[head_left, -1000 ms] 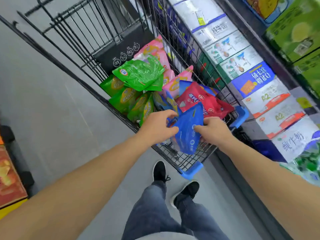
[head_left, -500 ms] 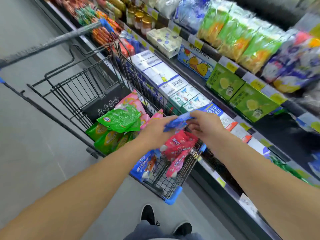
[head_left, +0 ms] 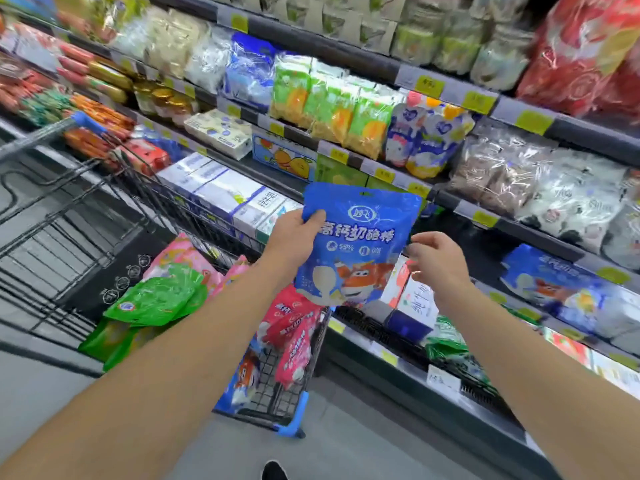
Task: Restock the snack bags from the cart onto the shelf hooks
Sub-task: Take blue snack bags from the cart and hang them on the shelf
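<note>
A blue snack bag (head_left: 360,251) with white lettering and a cartoon plane hangs upright in front of the shelves, above the cart's near corner. My left hand (head_left: 294,233) is shut on its upper left edge, thumb across the front. My right hand (head_left: 436,261) hovers open just right of the bag, fingers spread, touching nothing that I can see. Below stands the wire cart (head_left: 114,199), holding green bags (head_left: 156,299), pink bags (head_left: 183,254), red bags (head_left: 294,327) and another blue bag (head_left: 242,375). Matching blue bags (head_left: 554,285) hang on the shelf at lower right.
The chilled shelving (head_left: 381,69) runs along the right, packed with hanging packets, milk cartons (head_left: 225,188) and yellow price tags. The cart's blue-tipped handle (head_left: 83,119) is at far left. Grey floor (head_left: 41,386) lies left of the cart. My shoe tip (head_left: 273,471) shows at the bottom.
The blue bag has been lifted out of the cart and turned upright facing me. My right hand has let go of it and opened. My view has risen from cart to shelves.
</note>
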`<state>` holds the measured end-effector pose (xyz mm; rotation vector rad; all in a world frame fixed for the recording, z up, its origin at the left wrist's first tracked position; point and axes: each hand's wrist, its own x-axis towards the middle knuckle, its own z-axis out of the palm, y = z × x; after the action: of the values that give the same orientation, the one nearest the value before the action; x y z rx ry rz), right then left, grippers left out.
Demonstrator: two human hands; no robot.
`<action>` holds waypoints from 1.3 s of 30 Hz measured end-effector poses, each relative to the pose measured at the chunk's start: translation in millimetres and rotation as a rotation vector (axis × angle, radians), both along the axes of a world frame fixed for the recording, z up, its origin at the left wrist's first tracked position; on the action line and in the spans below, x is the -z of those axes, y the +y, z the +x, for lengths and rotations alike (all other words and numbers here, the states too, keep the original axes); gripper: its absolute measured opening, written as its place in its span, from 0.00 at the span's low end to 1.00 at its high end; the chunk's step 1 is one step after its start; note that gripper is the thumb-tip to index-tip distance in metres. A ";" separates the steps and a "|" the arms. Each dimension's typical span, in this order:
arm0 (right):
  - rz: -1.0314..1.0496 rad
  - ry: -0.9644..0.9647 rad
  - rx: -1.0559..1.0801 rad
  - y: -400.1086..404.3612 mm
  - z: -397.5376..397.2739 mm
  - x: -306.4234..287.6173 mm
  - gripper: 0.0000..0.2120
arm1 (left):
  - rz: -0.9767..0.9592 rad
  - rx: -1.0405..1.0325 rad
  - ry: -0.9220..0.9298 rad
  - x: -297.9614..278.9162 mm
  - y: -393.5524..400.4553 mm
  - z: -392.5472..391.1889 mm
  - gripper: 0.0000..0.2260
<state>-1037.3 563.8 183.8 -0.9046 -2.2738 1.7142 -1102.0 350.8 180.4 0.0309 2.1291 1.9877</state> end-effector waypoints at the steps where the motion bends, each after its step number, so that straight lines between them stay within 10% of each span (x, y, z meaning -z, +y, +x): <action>1: -0.030 -0.017 -0.033 9.5 5.1 1.5 0.06 | 0.061 -0.011 -0.032 -4.2 10.0 0.6 0.14; 11: -0.271 0.078 -0.026 127.5 74.7 9.6 0.08 | 0.303 0.110 -0.174 -33.6 147.6 22.6 0.07; 39: -0.012 -0.315 0.205 400.1 180.0 196.5 0.10 | -0.569 0.584 -0.243 195.4 424.3 70.0 0.09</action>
<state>-857.4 963.9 -12.7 -1.4452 -2.2526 1.5936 -1031.9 775.0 -15.0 0.2647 2.1202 0.9840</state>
